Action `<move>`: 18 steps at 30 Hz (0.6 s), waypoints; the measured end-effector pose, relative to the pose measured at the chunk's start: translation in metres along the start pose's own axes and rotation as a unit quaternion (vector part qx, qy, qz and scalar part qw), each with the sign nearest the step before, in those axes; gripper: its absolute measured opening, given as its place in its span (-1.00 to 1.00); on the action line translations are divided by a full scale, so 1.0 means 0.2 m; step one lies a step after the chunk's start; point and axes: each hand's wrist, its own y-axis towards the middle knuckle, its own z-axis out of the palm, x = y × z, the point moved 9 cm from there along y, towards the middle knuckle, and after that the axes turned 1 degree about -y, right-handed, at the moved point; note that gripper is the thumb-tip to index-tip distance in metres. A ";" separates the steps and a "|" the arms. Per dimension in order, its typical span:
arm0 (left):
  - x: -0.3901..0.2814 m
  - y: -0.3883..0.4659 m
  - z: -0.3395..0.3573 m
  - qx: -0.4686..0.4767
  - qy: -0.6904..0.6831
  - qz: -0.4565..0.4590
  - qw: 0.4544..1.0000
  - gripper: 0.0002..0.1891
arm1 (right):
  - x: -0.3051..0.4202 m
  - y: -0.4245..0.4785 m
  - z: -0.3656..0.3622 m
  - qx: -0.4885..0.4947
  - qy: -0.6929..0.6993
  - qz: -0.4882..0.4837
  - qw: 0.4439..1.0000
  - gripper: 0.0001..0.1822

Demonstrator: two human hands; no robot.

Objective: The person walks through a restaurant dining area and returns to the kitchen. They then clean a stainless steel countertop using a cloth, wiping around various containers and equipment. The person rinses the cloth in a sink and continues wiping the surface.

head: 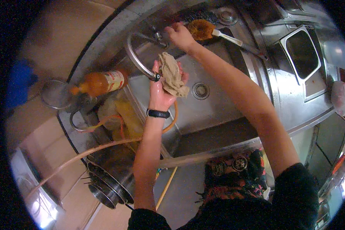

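A crumpled beige cloth (172, 76) lies in my left hand (161, 89), palm up under the spout end of the curved metal faucet (138, 60). That hand looks wet and wears a black wristband. My right hand (180, 36) is at the back of the stainless steel sink (215, 103), beside the faucet's valve (158, 36); its fingers are bent, and whether they touch the valve or hold anything cannot be told. Just right of it rests a brush with brown bristles (201, 29) and a white handle. The sink's drain (200, 90) shows below the hands.
An orange bottle with a label (105, 82) and a round strainer (56, 94) are on the left. An orange hose (103, 146) crosses the left rim, with nested metal bowls (109, 187) below. A white-framed rectangular item (300, 54) sits on the steel counter at right.
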 end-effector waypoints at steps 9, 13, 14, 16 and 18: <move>0.09 -0.21 -0.11 0.069 0.024 -0.008 0.997 -0.50 | 0.23 -0.13 0.22 0.079 0.146 -0.060 0.984 -0.53; 0.08 -0.35 -0.40 -0.118 0.148 -0.066 0.980 -0.60 | 0.23 -0.83 -0.02 0.185 -0.153 -0.378 0.894 -0.30; 0.09 -0.39 -0.49 -0.189 0.192 -0.103 0.957 -0.62 | 0.21 -1.03 -0.03 0.264 -0.305 -0.441 0.802 -0.18; 0.23 -0.41 -0.42 -0.240 0.326 -0.171 0.898 -0.63 | 0.13 -1.18 -0.09 0.277 -0.288 -0.499 0.770 -0.19; 0.37 -0.38 -0.38 -0.190 0.437 -0.266 0.838 -0.67 | -0.01 -1.27 -0.10 0.286 -0.287 -0.523 0.749 -0.21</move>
